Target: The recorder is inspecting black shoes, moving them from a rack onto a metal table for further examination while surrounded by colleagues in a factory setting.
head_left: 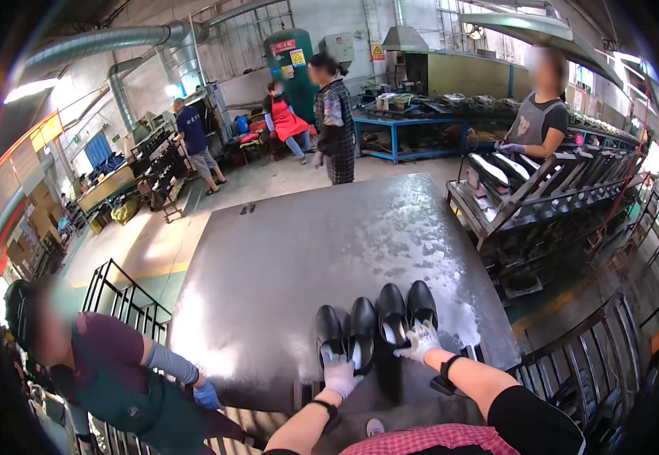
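Observation:
Two pairs of black slip-on shoes with pale insides rest side by side on a dark metal table [269,296], toes pointing away from me. My left hand [341,378], in a pale glove, is closed on the heel ends of the left pair, a left shoe [329,324] and a right shoe [362,320]. Gloved too, my right hand [420,341] grips the heel ends of the other pair, a left shoe [391,303] and a right shoe [421,298]. My fingertips inside the shoes are partly hidden.
Close on my left stands a person [109,371] with a blue glove near the table's corner. Black metal racks [587,349] flank both sides. A shoe-laden rack [526,197] and another worker [539,125] are at the right; someone [333,125] stands beyond the table.

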